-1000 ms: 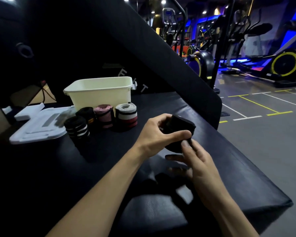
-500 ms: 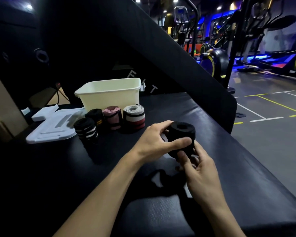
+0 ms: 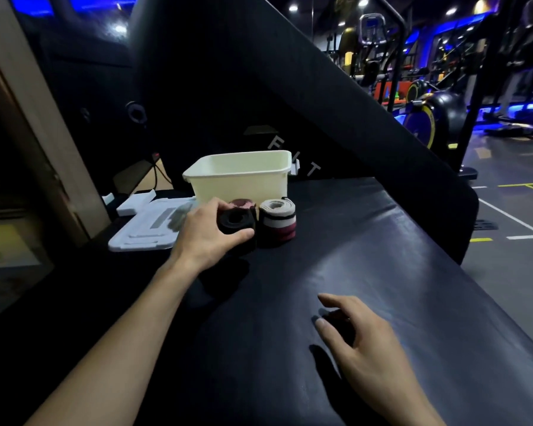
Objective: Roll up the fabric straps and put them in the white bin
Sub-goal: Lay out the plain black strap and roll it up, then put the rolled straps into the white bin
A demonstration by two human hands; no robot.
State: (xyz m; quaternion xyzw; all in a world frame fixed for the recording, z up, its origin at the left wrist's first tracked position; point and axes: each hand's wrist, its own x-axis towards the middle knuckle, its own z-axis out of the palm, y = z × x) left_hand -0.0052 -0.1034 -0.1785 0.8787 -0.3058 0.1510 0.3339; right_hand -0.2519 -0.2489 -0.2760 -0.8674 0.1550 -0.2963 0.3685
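Right hand hovered low over the black bench pad, fingers loosely spread, holding nothing. Farther out, left hand gripped a rolled black strap, thumb and fingers curled around it. Striped roll touching beside the fingertips; pink roll and white bin just beyond.

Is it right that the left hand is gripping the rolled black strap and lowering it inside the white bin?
Not quite. In the head view the left hand does grip the rolled black strap, but outside the white bin, in front of it, beside the white-and-maroon roll on the black padded surface. Nothing shows inside the bin.
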